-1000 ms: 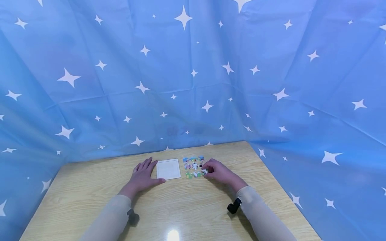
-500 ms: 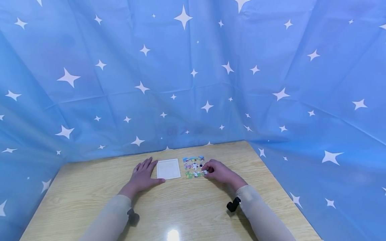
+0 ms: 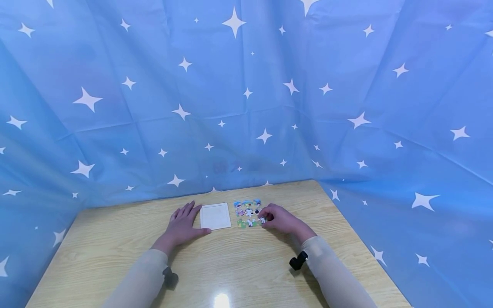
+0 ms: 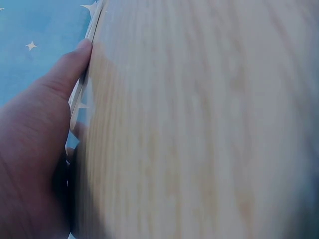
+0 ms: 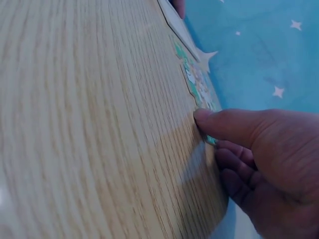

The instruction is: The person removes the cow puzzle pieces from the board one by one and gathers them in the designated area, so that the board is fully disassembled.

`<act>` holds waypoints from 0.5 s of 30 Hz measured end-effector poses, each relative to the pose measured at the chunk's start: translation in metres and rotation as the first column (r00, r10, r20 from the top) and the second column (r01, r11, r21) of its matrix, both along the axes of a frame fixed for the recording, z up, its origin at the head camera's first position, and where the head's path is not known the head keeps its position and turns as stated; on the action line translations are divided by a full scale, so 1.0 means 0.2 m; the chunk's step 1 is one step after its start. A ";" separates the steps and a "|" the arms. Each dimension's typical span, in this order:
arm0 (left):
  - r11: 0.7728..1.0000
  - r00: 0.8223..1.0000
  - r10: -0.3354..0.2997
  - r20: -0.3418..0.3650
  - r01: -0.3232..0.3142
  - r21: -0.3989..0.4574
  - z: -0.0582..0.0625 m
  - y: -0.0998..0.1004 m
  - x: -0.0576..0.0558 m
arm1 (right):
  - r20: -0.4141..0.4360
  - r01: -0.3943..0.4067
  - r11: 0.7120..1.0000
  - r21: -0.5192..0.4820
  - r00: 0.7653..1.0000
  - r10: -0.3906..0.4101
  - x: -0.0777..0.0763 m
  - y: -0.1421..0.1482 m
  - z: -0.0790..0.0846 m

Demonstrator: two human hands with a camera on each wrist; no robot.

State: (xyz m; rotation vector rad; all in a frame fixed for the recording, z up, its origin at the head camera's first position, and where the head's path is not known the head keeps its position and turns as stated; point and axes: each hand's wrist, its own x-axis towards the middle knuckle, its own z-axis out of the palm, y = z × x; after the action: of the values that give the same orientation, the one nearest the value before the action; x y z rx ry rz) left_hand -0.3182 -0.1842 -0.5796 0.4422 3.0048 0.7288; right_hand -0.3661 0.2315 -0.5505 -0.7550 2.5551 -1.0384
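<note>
My left hand (image 3: pixel 182 226) rests on the table with fingers spread, at the left side of a square white puzzle tray (image 3: pixel 215 215). Its thumb lies along the tray's near edge, and in the left wrist view the thumb (image 4: pixel 67 67) reaches along that thin edge. Right of the tray lie several colourful jigsaw pieces (image 3: pixel 249 212), laid out in a loose square. My right hand (image 3: pixel 281 220) holds the near right corner piece (image 3: pixel 263 220) between thumb and fingers. The right wrist view shows the thumb at the green-edged row (image 5: pixel 192 79), with the fingers partly hidden behind it.
The wooden table (image 3: pixel 215 265) ends at a blue curtain (image 3: pixel 246 145) with white stars at the back and sides. A small black device (image 3: pixel 298 262) is strapped at the right wrist, and another (image 3: pixel 170 277) at the left.
My right fingertips and the corner piece have shifted very slightly to the right. The left hand and the tray stay where they were.
</note>
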 end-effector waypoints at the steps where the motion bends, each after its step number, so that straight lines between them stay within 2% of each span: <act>1: 1.000 1.000 0.000 0.000 0.000 0.002 0.00 0.00 0.00 | 0.001 0.000 1.000 -0.001 1.000 0.000 0.00 0.00 0.00; 15: 1.000 1.000 -0.001 0.000 0.001 0.014 0.00 0.00 0.01 | 0.031 0.045 0.997 -0.062 0.999 -0.043 0.01 0.00 -0.01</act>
State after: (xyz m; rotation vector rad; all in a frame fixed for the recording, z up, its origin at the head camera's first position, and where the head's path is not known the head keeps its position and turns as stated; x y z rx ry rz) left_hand -0.3170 -0.1843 -0.5787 0.4443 3.0005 0.7505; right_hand -0.3643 0.2320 -0.5533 -0.6971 2.5350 -1.1399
